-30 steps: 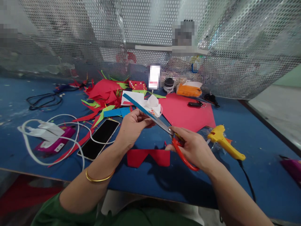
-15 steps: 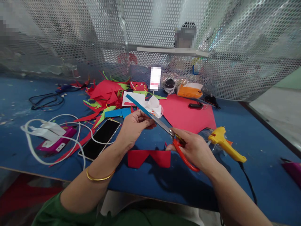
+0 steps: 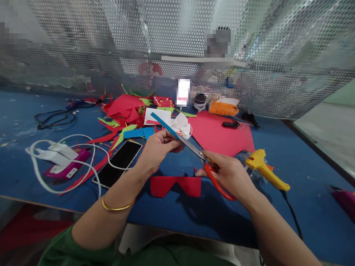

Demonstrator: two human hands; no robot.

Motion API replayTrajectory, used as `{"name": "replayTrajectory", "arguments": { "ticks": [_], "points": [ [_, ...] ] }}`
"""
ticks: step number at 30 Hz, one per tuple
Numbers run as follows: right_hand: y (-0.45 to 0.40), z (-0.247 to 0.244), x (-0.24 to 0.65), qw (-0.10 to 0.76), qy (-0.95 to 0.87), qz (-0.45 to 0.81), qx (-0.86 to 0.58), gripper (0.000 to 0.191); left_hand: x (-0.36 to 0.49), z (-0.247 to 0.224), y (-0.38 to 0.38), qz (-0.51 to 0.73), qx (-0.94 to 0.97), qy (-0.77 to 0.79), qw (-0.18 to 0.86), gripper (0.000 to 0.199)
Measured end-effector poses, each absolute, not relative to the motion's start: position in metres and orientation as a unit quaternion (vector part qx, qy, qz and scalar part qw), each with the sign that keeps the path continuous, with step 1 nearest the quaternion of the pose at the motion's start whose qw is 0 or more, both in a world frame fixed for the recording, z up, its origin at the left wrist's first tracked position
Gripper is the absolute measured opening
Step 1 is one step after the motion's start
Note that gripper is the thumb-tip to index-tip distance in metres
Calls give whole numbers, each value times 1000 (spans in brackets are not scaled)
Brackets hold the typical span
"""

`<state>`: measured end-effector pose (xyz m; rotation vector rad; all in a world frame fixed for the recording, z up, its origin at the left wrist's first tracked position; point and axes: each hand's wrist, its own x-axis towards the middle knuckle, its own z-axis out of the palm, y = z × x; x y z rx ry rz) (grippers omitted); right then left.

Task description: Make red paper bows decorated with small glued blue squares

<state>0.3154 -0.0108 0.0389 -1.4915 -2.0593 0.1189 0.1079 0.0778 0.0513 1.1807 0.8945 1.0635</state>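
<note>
A notched red paper piece (image 3: pixel 191 187) is showing nearest. The right hand (image 3: pixel 233 175) is gripping red-handled scissors (image 3: pixel 192 146), its fingers closed around the handles. Beyond, the left hand (image 3: pixel 156 147) is pinching a blue paper strip (image 3: pixel 164 124) where it is meeting the blades; steady tension and fingertips clear of the edges seem wise. The yellow glue gun (image 3: pixel 263 168) is lying right; farther, red-green scraps (image 3: pixel 124 107) are crowding the left.

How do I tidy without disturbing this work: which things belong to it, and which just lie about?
Belonging, by the look: scissors in right hand, blue strip in left hand, probably red cutout.

Apparently just lying about: dark phone, key fob, power strip.
</note>
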Motion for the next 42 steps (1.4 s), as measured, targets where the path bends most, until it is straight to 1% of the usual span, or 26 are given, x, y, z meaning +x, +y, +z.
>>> {"name": "replayTrajectory", "arguments": {
  "ticks": [7, 10, 16, 20, 28, 36, 42],
  "points": [
    [-10, 37, 315, 298, -771, 23, -562, 42, 103, 55, 80, 442, 518, 376, 628, 18],
    [-11, 35, 316, 299, -770, 13, -564, 46, 101, 58, 81, 452, 512, 374, 627, 13],
    [-12, 35, 313, 307, -768, -2, -563, 55, 100, 59, 83, 477, 513, 389, 598, 12],
    [-12, 38, 311, 310, -766, -4, -563, 58, 100, 58, 84, 477, 518, 391, 593, 14],
    [-13, 40, 313, 283, -777, 1, -562, 52, 103, 57, 81, 470, 515, 384, 605, 14],
    [-12, 39, 311, 287, -779, -21, -557, 59, 107, 53, 78, 462, 518, 386, 607, 10],
    [-12, 38, 312, 299, -774, -32, -558, 52, 107, 51, 79, 460, 520, 383, 609, 10]
  ]
}}
